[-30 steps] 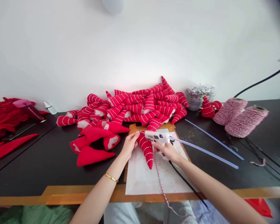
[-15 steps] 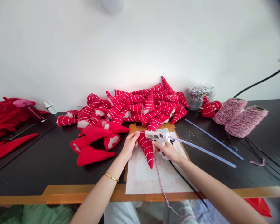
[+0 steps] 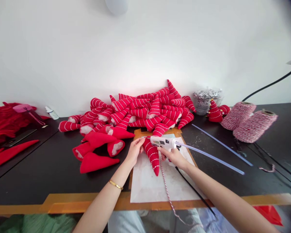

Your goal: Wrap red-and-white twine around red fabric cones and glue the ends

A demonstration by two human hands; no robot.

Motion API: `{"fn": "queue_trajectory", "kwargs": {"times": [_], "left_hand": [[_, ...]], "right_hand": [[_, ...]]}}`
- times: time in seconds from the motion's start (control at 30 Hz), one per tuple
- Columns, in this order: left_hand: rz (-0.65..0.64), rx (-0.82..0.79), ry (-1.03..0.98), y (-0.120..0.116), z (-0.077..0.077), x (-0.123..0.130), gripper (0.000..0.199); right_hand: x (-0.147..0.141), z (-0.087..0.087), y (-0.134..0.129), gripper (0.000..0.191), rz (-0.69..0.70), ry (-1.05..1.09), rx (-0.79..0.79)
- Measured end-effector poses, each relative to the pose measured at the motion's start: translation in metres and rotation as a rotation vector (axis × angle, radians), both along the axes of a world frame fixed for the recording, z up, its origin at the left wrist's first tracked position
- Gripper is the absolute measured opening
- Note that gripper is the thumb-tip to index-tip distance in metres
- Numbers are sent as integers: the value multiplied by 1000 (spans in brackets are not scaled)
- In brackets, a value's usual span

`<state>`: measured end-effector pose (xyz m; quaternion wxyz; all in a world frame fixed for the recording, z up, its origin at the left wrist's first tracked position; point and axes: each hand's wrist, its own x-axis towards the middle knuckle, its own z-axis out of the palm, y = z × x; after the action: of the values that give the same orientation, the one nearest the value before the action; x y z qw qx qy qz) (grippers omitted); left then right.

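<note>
hidden: glue gun (image 3: 161,141) grip behind right hand (image 3: 174,157); upper end of red-and-white twine (image 3: 167,191) behind same hand; top of striped fabric cone (image 3: 152,156) behind left hand (image 3: 135,151) | cut off: white round fixture (image 3: 116,5) at top edge | too small: silver filling in clear cup (image 3: 205,102)

Head-worn view, facing forward and down, close above left hand (image 3: 135,151), right hand (image 3: 174,157).

Black worktop (image 3: 38,168): heap of white-stitched red cones (image 3: 145,110), plain red felt cones (image 3: 95,162) alongside; to the right, two red-and-white twine spools (image 3: 248,122), loose glue stick (image 3: 220,144), silvery tinsel in clear cup (image 3: 205,102).
</note>
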<state>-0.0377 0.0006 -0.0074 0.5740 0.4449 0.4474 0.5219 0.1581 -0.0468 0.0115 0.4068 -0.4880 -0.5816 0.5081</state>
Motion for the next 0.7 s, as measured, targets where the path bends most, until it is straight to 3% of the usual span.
{"fn": "queue_trajectory", "kwargs": {"times": [0.3,0.7], "left_hand": [[26,-24,-37,2,0,1,34],[8,13,40,0,2,-1,40]], "right_hand": [[0,0,1,45,5,-4,20],[3,-5,1,51,-10,83,100]]}}
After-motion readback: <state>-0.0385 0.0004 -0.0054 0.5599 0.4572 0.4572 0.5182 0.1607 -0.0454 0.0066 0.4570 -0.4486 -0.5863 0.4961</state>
